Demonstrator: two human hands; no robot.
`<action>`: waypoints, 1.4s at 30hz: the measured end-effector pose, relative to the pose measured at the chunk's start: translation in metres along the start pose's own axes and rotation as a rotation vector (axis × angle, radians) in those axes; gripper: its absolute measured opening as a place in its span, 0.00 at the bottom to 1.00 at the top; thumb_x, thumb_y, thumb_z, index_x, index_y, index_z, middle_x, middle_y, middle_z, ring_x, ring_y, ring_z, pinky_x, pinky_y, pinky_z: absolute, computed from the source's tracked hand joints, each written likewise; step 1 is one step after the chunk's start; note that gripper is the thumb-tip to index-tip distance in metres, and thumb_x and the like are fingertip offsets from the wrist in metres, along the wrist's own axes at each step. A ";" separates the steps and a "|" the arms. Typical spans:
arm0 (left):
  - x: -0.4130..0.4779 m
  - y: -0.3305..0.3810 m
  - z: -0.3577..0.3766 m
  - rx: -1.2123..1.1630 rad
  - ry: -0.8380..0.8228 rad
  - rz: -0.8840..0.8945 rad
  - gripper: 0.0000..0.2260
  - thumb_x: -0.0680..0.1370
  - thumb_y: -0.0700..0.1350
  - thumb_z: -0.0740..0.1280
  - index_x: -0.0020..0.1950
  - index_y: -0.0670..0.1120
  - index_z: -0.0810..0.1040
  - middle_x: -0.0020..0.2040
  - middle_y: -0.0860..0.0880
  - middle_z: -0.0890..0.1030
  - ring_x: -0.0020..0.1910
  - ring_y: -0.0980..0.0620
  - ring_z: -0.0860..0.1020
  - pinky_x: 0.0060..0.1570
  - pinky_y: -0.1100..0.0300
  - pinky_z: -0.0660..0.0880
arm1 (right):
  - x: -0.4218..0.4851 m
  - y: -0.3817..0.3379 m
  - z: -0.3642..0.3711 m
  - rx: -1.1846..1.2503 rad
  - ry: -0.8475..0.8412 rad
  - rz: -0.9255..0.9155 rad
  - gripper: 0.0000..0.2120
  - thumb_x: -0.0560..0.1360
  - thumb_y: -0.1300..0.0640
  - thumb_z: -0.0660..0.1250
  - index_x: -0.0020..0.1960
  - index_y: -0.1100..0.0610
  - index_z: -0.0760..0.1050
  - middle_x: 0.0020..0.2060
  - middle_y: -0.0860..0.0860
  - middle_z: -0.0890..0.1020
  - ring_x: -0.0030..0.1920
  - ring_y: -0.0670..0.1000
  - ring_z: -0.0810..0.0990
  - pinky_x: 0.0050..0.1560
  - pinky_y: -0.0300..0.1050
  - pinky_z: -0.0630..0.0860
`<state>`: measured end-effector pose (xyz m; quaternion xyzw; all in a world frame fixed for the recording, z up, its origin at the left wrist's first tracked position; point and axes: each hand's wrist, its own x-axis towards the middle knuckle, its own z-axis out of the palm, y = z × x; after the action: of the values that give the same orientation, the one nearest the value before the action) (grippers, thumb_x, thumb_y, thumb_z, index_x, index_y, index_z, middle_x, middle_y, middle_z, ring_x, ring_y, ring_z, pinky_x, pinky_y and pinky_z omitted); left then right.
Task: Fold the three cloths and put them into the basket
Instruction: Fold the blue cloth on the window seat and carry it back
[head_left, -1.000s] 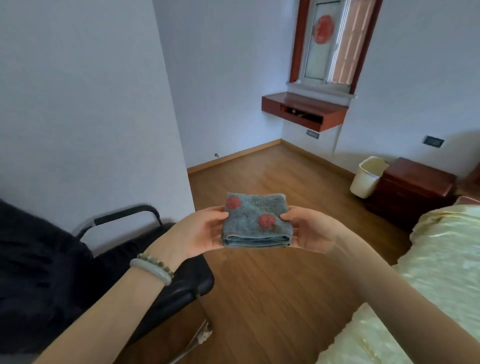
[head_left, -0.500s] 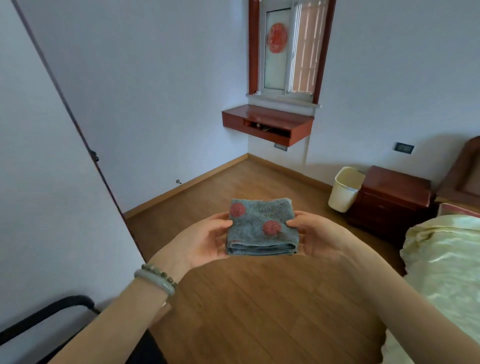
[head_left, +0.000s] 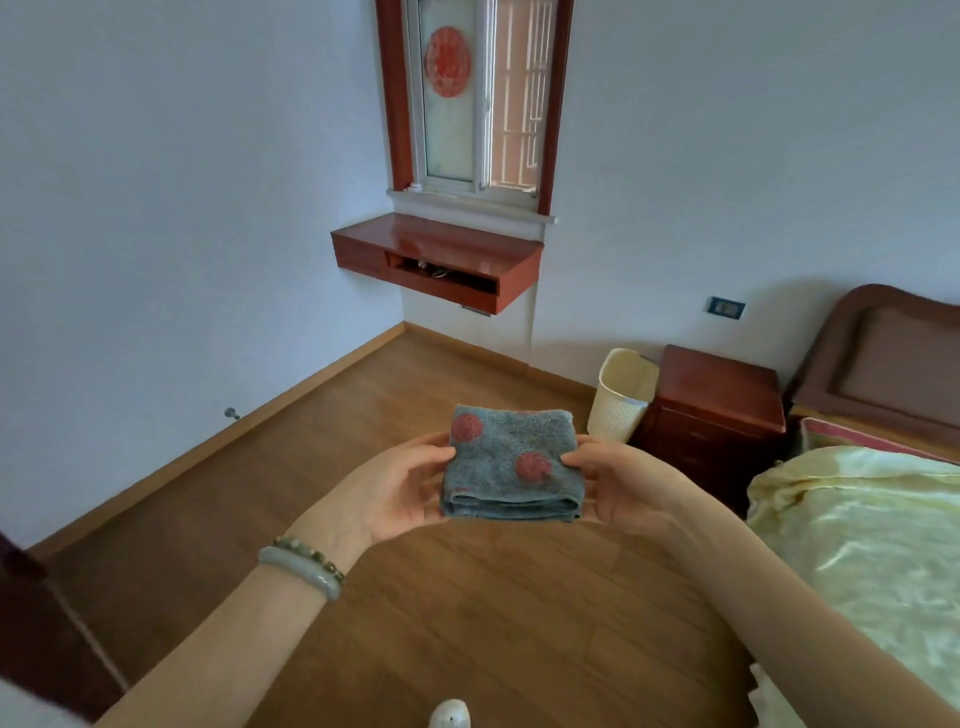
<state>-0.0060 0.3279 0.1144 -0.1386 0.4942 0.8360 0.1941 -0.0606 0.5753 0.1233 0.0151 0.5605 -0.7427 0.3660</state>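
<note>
Folded grey cloth (head_left: 511, 467) with red dots: held level in the air above the wooden floor (head_left: 467, 623). Gripped at left edge by left hand (head_left: 395, 488), at right edge by right hand (head_left: 623, 483), thumbs on top. Cream basket (head_left: 621, 400) far right, on the floor beside a nightstand (head_left: 717, 410), apart from the cloth.

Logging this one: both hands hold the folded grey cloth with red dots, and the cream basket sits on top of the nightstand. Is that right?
Not quite. In the head view the cream basket stands on the floor beside the nightstand, not on top of it. The left hand and right hand do hold the folded grey cloth between them.
</note>
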 end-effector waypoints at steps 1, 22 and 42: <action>0.024 0.014 -0.004 0.012 -0.016 -0.002 0.18 0.74 0.37 0.66 0.64 0.44 0.75 0.57 0.40 0.78 0.51 0.44 0.80 0.40 0.52 0.80 | 0.019 -0.011 -0.006 -0.006 0.015 -0.012 0.15 0.74 0.66 0.61 0.59 0.58 0.74 0.50 0.57 0.81 0.43 0.53 0.83 0.39 0.47 0.81; 0.461 0.227 0.002 0.150 -0.179 -0.146 0.15 0.77 0.37 0.63 0.63 0.44 0.76 0.62 0.38 0.78 0.61 0.40 0.76 0.50 0.46 0.80 | 0.340 -0.228 -0.176 0.135 0.250 -0.087 0.14 0.75 0.66 0.61 0.59 0.58 0.75 0.47 0.56 0.81 0.39 0.52 0.83 0.35 0.45 0.80; 0.843 0.329 0.129 0.256 -0.222 -0.237 0.13 0.77 0.34 0.62 0.58 0.45 0.79 0.54 0.40 0.81 0.45 0.44 0.82 0.35 0.51 0.80 | 0.543 -0.420 -0.430 0.208 0.437 -0.104 0.16 0.73 0.69 0.60 0.59 0.57 0.75 0.52 0.59 0.80 0.42 0.55 0.83 0.35 0.45 0.79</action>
<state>-0.9100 0.4557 0.0725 -0.0769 0.5524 0.7477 0.3604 -0.8597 0.6955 0.0736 0.1840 0.5470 -0.7933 0.1938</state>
